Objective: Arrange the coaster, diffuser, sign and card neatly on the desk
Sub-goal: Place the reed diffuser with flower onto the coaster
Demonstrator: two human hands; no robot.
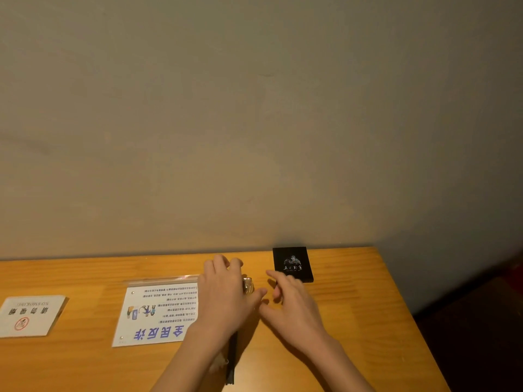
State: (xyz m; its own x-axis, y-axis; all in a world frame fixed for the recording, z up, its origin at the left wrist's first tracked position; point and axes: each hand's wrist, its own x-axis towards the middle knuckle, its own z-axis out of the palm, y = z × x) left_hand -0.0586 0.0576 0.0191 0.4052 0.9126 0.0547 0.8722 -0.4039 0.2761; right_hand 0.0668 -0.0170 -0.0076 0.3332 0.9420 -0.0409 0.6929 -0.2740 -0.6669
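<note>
A: What are the fingers doing?

B: The left hand [226, 295] is curled over a small gold-glinting glass diffuser bottle [248, 284], whose thin dark reeds [231, 360] trail toward the camera, so it seems tipped or lying down. The right hand [294, 306] hovers beside it, fingers spread, holding nothing.

A: And further out?

B: A square black coaster with a pale emblem [293, 264] lies flat at the wall, just beyond the right fingertips. The clear acrylic sign with blue lettering [158, 312] lies flat, partly under the left wrist. A white no-smoking card [31, 315] sits well apart, far left on the orange wooden desk [368, 321].

A: How far along?

B: Early, I'd judge. Only the coaster looks placed; the diffuser, sign and card remain.
</note>
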